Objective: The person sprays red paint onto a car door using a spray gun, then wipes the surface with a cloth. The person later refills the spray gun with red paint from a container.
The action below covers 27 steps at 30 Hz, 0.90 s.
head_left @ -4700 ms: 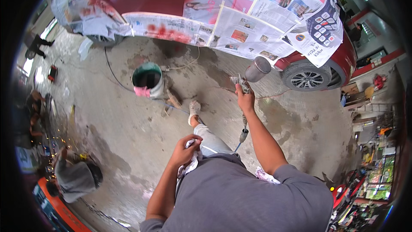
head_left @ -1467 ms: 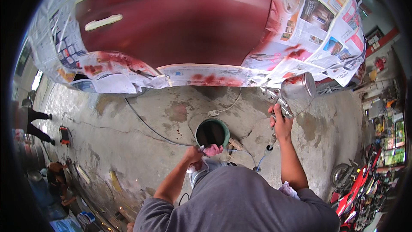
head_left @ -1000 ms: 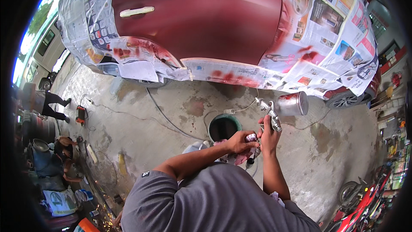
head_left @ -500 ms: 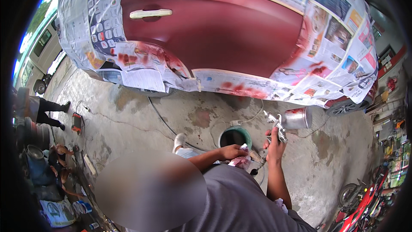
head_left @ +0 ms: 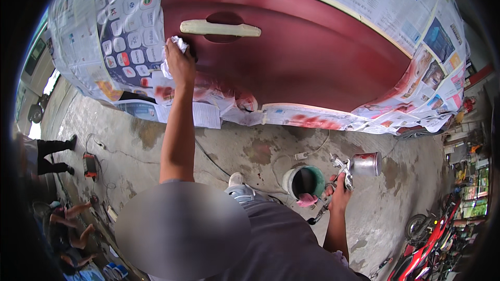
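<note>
Under left hand (head_left: 180,66), crumpled white cloth (head_left: 179,43)

We find the left grip (head_left: 180,66) holding a white cloth (head_left: 179,43) at the left edge of the red door panel (head_left: 291,57), below the masked handle (head_left: 224,28). The right grip (head_left: 340,192) holds a spray gun (head_left: 342,168) near a bucket (head_left: 316,175), pink cloth (head_left: 307,200) at its rim.

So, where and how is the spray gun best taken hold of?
Probably by the handle of the spray gun, from the near side, where the right hand holds it: the silver cup juts out to the right and the nozzle is at the far end.
</note>
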### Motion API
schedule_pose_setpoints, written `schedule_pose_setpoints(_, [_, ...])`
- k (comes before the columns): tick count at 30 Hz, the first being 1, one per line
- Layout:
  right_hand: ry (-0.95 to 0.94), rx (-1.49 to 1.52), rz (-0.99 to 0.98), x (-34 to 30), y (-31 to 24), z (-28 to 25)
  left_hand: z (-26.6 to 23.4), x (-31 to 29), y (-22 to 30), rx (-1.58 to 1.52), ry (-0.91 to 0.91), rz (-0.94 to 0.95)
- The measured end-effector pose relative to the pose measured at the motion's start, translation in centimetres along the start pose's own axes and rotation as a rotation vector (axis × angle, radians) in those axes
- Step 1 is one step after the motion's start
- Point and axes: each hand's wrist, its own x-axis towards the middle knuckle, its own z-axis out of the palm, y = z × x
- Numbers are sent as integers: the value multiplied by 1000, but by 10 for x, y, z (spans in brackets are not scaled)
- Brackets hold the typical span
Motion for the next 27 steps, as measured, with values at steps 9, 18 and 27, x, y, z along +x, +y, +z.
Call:
schedule_pose_setpoints(9, [150,-7,-107,-17,-9,42,50,-33,31,-294,-195,217])
schedule_pose_setpoints(18, [69,-34,-124,-11,-6,81,26,3,-13,-112,-154,178])
schedule_pose_setpoints(27, [-34,-39,-135,-15,-7,108,-23,-28,7,-632,-385,-212])
